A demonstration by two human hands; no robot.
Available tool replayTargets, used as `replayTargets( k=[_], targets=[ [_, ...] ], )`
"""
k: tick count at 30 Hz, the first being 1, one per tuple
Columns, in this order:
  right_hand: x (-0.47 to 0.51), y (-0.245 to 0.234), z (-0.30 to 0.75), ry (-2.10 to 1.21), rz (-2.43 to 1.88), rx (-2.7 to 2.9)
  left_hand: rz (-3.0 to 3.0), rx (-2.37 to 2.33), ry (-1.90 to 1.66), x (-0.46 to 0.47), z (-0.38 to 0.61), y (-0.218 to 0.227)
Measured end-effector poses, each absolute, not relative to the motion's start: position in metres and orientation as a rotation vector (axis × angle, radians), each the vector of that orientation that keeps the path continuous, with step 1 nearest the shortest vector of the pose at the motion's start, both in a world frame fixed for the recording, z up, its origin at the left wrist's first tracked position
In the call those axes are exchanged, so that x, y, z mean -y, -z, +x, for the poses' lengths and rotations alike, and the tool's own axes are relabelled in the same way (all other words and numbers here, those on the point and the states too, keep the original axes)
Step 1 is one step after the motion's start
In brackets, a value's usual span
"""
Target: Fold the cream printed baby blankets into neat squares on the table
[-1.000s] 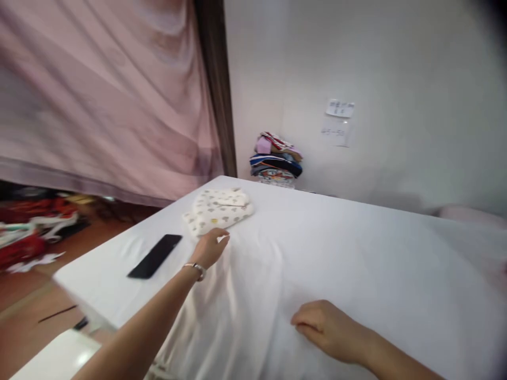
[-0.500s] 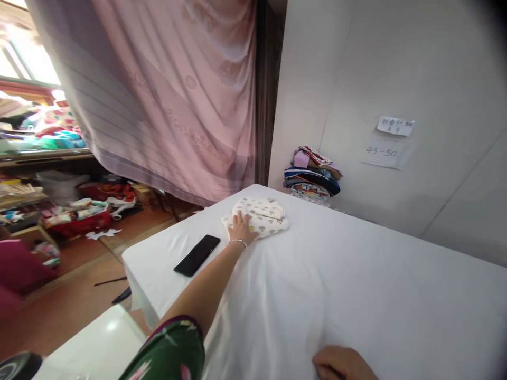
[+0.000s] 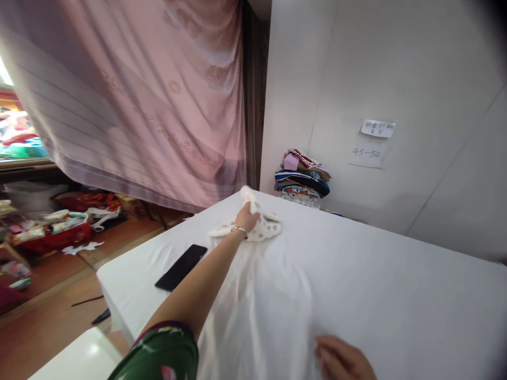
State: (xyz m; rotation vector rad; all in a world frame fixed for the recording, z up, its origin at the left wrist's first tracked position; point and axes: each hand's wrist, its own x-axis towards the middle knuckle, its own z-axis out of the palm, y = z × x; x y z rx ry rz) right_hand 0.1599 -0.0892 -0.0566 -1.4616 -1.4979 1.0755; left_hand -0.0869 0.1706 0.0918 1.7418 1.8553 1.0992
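My left hand reaches across the table, fingers closed on a white cloth garment with a small grey print. Part of the garment is pulled up above the hand; the rest lies spread on the white tablecloth. Its exact kind is hard to make out, as the hand covers its middle. My right hand is at the bottom edge, low over the tablecloth, its fingers curled together with nothing visible in them. A black phone lies flat to the left of my left forearm.
Beyond the table's far edge stands a stack of folded clothes against a white wall. A pink curtain hangs behind. On the floor at left is a red basket of items; a white surface stands at lower left.
My left hand lay spread on the folded garment; now it grips it and has lifted part of it. The garment's shape is looser. The view has turned slightly right.
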Motion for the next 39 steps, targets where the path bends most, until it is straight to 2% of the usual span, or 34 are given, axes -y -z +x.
replayTargets(
  k=[2, 5, 7, 9, 12, 18, 24, 30, 39],
  targets=[
    [0.084, 0.043, 0.182, -1.069, -1.433, 1.081, 2.175, -1.517, -1.034, -0.140, -0.045, -0.091],
    [0.074, 0.022, 0.217, -1.151, -1.254, 0.637, 2.655, -0.771, -0.661, -0.073, 0.008, -0.074],
    [0.072, 0.016, 0.235, -1.172, -1.123, 0.515, 2.696, -0.373, -0.404, -0.033, 0.027, -0.060],
    [0.074, 0.017, 0.246, -1.167, -1.048, 0.500, 2.633, -0.253, -0.271, -0.008, 0.033, -0.051],
    [0.076, 0.025, 0.251, -1.176, -1.003, 0.459, 2.589, -0.395, -0.299, -0.009, 0.031, -0.047],
    [0.066, 0.032, 0.249, -1.272, -0.821, 0.165, 2.715, -1.028, -0.578, -0.077, 0.016, -0.042],
    [0.069, 0.036, 0.250, -1.214, -0.794, 0.224, 2.598, -1.654, -0.285, -0.119, -0.005, -0.013],
    [0.070, 0.035, 0.247, -1.198, -0.763, 0.262, 2.510, -1.701, -0.197, -0.115, -0.014, 0.009],
    [0.075, 0.027, 0.242, -1.187, -0.753, 0.296, 2.522, -1.507, -0.024, -0.082, -0.033, -0.007]
  ],
)
